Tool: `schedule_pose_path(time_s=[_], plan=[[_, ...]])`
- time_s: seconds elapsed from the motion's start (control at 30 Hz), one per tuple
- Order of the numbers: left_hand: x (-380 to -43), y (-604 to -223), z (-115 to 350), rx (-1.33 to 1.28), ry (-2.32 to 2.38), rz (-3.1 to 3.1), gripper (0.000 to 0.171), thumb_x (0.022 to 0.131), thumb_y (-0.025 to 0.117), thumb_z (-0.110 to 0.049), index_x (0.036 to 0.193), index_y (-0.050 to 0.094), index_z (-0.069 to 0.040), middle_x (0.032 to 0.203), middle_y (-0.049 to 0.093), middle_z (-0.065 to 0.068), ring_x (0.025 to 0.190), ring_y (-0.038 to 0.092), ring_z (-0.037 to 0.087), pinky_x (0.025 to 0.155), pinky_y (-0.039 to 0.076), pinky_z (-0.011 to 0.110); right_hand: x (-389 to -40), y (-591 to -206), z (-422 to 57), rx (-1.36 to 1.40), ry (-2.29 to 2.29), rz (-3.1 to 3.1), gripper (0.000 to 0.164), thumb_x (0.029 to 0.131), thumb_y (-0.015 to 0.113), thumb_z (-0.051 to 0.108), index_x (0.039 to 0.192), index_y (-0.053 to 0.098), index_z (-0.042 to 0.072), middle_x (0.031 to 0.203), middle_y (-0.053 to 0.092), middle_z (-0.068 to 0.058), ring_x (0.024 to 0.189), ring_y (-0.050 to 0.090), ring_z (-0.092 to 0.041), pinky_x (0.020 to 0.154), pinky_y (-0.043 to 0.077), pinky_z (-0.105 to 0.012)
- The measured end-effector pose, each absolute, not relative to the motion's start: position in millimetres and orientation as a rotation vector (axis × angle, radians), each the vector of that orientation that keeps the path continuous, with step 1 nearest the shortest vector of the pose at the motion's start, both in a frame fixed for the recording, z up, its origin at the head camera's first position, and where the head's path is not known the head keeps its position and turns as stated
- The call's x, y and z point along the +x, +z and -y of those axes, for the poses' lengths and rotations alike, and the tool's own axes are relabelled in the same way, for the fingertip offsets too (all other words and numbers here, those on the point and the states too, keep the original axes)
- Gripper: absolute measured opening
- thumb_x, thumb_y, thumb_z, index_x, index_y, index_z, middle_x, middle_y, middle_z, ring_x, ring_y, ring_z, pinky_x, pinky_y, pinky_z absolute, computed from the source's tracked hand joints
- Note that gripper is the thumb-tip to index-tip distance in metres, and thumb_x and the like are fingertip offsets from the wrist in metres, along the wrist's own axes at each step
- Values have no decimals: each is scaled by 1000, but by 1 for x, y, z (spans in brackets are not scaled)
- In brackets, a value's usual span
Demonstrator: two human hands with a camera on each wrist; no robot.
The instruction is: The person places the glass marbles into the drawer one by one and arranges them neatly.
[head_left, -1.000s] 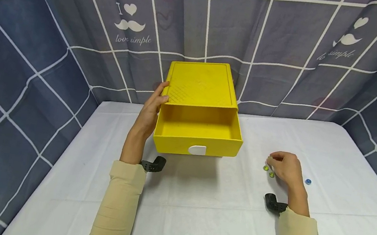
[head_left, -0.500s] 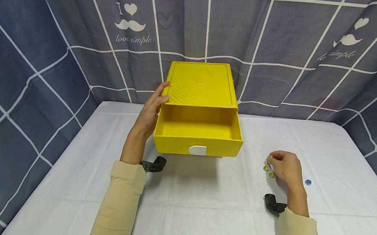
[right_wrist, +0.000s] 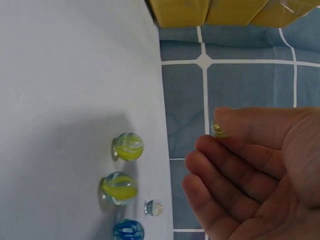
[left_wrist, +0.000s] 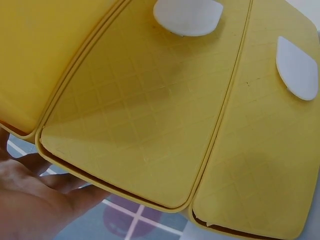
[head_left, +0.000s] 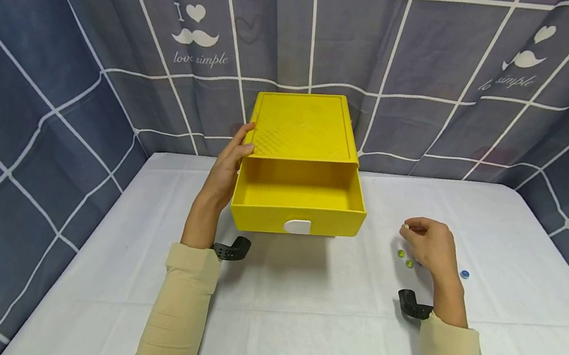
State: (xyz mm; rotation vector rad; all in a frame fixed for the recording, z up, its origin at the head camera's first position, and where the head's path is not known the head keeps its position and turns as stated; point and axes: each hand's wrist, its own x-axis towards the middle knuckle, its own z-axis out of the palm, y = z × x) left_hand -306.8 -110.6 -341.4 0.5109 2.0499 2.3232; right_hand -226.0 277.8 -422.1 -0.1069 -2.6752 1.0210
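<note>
While spread left fingers touch drawer unit, right fingers pinch marble; loose marbles near.

From above, the head view is looking forward and down over the desk. The left wrist view is facing the front of the yellow drawer unit up close; the right wrist view is watching the right hand and marbles nearby. All three are sharing the drawer unit.
</note>
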Motion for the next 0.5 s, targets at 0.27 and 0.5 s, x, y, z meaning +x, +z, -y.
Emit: schedule_pose_path(time_s=[0.27,0.5], plan=[[-308,-343,110,526,2334,-2039,63,96,48,-30,155,29,-22,160,21,-4,142,24,14,116,17,42,-225,-417,-276,-90,1031,2671,26,92,64,10,110,69,-9,100,69,-26,90,65,-40,75,47,-46],[-307,-343,111,528,2329,-2040,63,96,48,-31,155,30,-22,160,22,-4,142,24,14,116,18,43,-224,-412,-274,-64,1026,2668,27,93,65,11,112,68,-9,102,70,-25,90,66,-39,74,48,-45]])
